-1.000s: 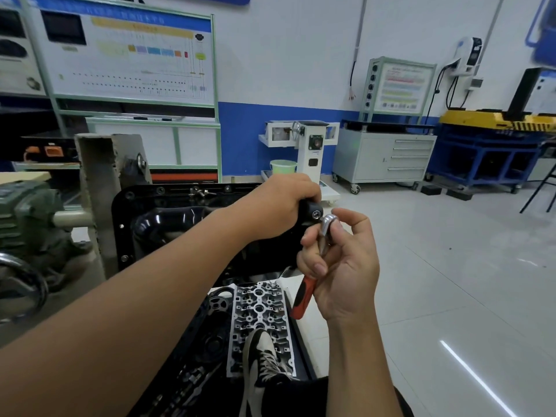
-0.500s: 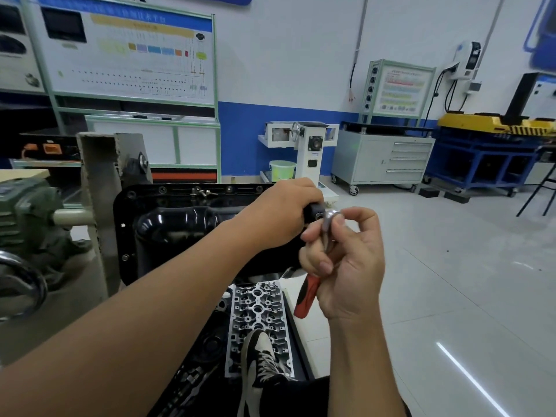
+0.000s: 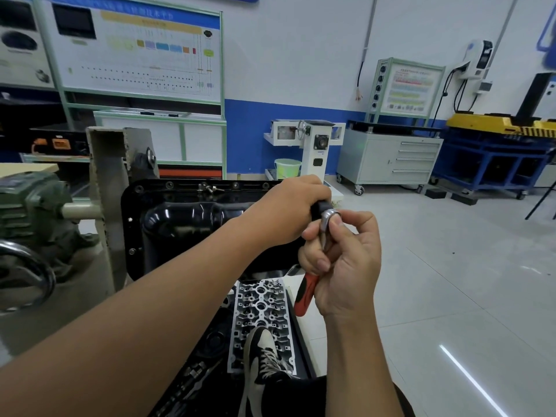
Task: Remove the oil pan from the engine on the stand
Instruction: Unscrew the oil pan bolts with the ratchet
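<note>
An automotive training workshop: wiring-diagram teaching board (image 3: 135,49) on the wall, drawer tool cabinet (image 3: 391,159) to its right, an engine stand (image 3: 111,188) before it.

Left arm reaches forward from lower left, bare forearm, left hand (image 3: 288,206) knuckles up, fingers curled in a closed grasp. Right hand (image 3: 346,263) just beside it, palm toward camera, fingers curled, thumb and forefinger pinching. Right forearm rises from below.

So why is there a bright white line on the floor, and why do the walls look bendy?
Head view: the floor streak is glare from a light reflecting off glossy tiles; the wide-angle lens bows the wall pipe and edges; the oil pan shows shiny highlights too.
</note>
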{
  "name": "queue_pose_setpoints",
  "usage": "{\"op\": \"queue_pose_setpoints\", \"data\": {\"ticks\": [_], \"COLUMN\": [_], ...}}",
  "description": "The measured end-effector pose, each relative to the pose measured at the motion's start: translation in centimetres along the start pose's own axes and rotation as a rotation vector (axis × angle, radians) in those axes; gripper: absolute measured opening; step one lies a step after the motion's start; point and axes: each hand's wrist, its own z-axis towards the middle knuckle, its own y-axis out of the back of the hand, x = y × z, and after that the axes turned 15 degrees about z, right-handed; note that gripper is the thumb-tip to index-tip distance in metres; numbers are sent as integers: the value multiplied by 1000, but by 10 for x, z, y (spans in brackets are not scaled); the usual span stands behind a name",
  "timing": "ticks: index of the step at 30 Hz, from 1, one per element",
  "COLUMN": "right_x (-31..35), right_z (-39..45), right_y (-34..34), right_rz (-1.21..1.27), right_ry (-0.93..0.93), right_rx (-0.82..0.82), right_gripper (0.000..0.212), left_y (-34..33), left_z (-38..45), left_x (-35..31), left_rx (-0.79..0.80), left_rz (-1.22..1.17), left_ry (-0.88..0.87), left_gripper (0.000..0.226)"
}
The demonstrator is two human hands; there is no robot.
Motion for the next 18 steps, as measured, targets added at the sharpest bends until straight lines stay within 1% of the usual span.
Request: {"op": "queue_pose_setpoints", "data": {"ticks": [5, 10, 15, 18], "right_x": [-2, -2, 3, 7], "right_z": [-1, -1, -2, -1], "right_y": [-2, -2, -1, 0], "right_rz": [41, 109, 70, -6], "right_ry": [29, -1, -15, -18], "right_rx": [-26, -40, -56, -52], "right_gripper": [19, 19, 14, 9], "left_y": [1, 0, -1, -2], "left_z": [0, 0, 0, -1], "left_x": [-1, 0, 0, 1], "left_rx": [-3, -10, -18, -16], "left_rz": [16, -4, -6, -6], "left_ry": [4, 17, 11, 19], "left_gripper": [10, 13, 15, 15]}}
